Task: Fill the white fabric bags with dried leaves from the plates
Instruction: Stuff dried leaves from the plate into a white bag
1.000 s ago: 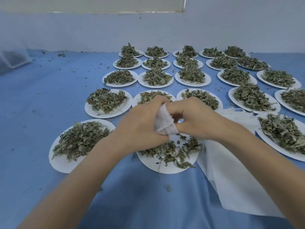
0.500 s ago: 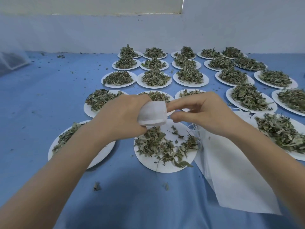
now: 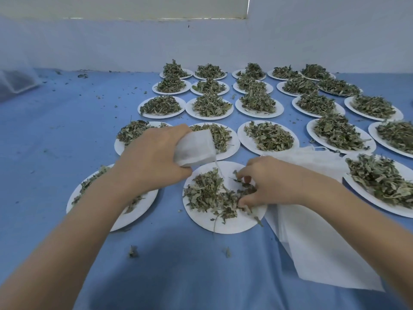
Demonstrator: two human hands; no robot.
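Looking down from the head camera, the left hand (image 3: 154,159) grips a small white bag (image 3: 194,148) and holds it up just above the near plate (image 3: 225,222), close to the near edge of the worktop (image 3: 67,135). A thin string hangs from the bag toward the plate. The right hand (image 3: 272,182) is down on that plate with its fingers curled into the dried leaves (image 3: 207,191), pinching up a bunch. This plate has fewer leaves than the others. Just beside it, toward the right edge, lies a stack of flat white bags (image 3: 317,242), partly under the right arm. Many more plates (image 3: 257,101) heaped with leaves sit in rows toward the far edge, and crumbs of leaf dot the blue cover.

The step looks like scooping leaves for the bag in hand. Next, the pinched bunch needs lifting to the bag's mouth, which must be held wide so nothing spills. I cannot tell how full the bag is.
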